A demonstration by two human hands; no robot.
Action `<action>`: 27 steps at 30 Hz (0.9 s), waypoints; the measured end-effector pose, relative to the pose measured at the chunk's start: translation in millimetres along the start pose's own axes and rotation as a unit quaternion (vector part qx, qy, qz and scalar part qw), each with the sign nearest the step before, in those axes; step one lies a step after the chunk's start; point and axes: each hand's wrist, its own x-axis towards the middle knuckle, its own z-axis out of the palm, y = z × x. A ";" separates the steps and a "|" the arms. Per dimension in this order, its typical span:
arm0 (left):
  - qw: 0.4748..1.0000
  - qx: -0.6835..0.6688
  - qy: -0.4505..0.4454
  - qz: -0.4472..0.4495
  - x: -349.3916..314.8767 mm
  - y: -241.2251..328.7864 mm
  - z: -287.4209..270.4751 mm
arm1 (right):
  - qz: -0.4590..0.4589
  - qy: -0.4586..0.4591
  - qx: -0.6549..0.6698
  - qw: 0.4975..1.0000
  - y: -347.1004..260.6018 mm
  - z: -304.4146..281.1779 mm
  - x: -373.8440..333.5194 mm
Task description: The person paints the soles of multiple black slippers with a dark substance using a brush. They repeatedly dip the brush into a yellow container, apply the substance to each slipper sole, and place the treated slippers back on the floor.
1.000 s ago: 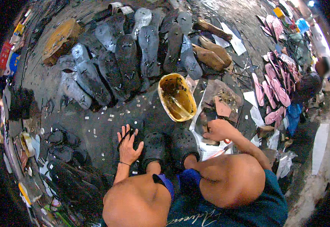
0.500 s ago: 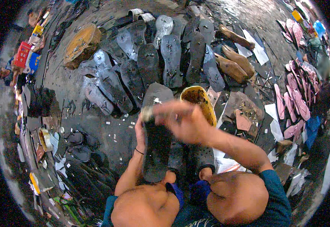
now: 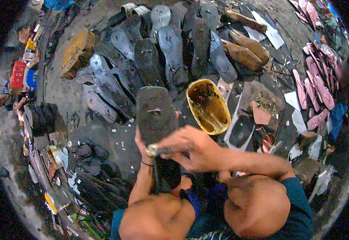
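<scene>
we see the left hand (image 3: 139, 141) holding a dark sole (image 3: 157, 106) from beneath, just beyond the left knee (image 3: 157, 218); its fingers are mostly hidden and we cannot tell how they all lie, though one tip shows at the right edge. the right hand (image 3: 200, 150), over the near half, pinches a blurred tool (image 3: 173, 150) with a pale tip; we cannot tell if it touches. right of the sole we see a yellow tub (image 3: 214, 131), and beyond, grey soles (image 3: 170, 44) and lasts (image 3: 244, 58).
</scene>
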 end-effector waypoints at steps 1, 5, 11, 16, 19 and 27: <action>0.999 0.030 0.030 0.004 -5.7 -7.7 -17.4 | -0.055 0.017 -0.006 0.998 8.7 3.6 18.2; 0.999 -0.031 -0.017 -0.042 -16.3 2.5 6.6 | 0.162 0.109 -0.117 0.974 60.5 -45.7 80.8; 0.996 -0.077 -0.050 -0.008 -11.8 9.3 11.4 | 0.158 0.092 -0.087 0.979 67.1 -47.9 68.7; 0.988 0.031 0.094 0.114 22.1 19.4 -81.4 | 0.085 -0.025 0.036 0.995 42.2 -2.2 30.5; 0.963 -0.029 0.175 0.203 36.6 32.4 -106.1 | 0.103 -0.164 0.133 0.972 18.1 18.4 -33.4; 0.959 0.019 0.281 -0.015 -85.7 -36.1 -177.4 | 0.234 0.009 -0.433 0.871 160.7 -59.3 -53.4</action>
